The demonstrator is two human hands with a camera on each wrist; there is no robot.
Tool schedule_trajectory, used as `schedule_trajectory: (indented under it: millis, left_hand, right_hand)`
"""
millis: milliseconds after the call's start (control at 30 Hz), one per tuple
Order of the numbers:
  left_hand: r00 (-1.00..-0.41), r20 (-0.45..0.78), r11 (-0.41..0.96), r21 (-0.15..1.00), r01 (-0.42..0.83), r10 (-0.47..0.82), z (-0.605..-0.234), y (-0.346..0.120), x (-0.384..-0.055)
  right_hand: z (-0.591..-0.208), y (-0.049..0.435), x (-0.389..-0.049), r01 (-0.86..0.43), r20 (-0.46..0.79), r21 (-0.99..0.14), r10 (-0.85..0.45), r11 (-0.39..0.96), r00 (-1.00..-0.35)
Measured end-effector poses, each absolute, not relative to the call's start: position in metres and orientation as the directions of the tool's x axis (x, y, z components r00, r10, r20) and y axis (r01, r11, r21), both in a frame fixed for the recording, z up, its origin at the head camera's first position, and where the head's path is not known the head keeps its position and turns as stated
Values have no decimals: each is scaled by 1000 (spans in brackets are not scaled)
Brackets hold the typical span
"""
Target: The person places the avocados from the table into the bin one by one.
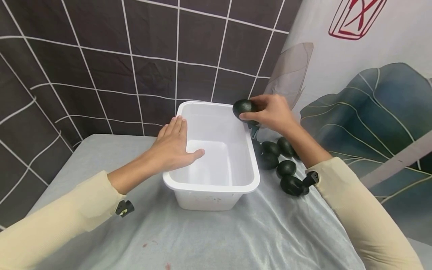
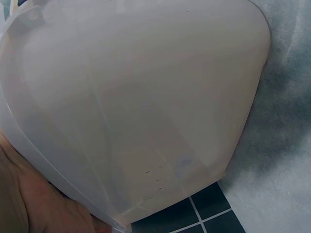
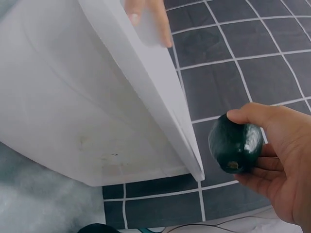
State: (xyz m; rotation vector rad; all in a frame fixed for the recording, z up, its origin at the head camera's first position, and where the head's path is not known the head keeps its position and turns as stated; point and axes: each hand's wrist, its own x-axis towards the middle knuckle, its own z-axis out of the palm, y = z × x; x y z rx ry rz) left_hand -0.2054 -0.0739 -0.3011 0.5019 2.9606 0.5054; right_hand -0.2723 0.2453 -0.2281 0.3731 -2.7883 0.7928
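Note:
My right hand [image 1: 274,111] grips a dark green avocado [image 1: 242,107] between thumb and fingers, at the far right rim of a white plastic tub [image 1: 212,188]. In the right wrist view the avocado [image 3: 232,144] shows its stem end, held beside the tub's rim. My left hand [image 1: 171,147] rests on the tub's left rim, fingers straight and thumb spread out over the inside. The left wrist view shows the tub's outer wall [image 2: 141,107], with part of the left hand [image 2: 39,199] against its rim.
Several more avocados [image 1: 286,168] lie in a group to the right of the tub. Grey shiny cloth [image 1: 135,232] covers the table. Behind stands a dark hanging with white grid lines [image 1: 152,75], and a printed leaf curtain [image 1: 378,112] hangs at the right.

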Motion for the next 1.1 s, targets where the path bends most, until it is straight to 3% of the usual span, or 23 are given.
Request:
schedule_trajectory:
  millis: [600, 1100]
  left_hand:
    - [-940, -52, 896, 324, 303, 336, -302, -74, -205]
    - [-938, -52, 899, 309, 311, 342, -301, -73, -206]
  right_hand:
    - [-248, 218, -284, -319, 211, -460, -247, 829, -946]
    - [-254, 216, -288, -287, 191, -531, -217, 797, -957]
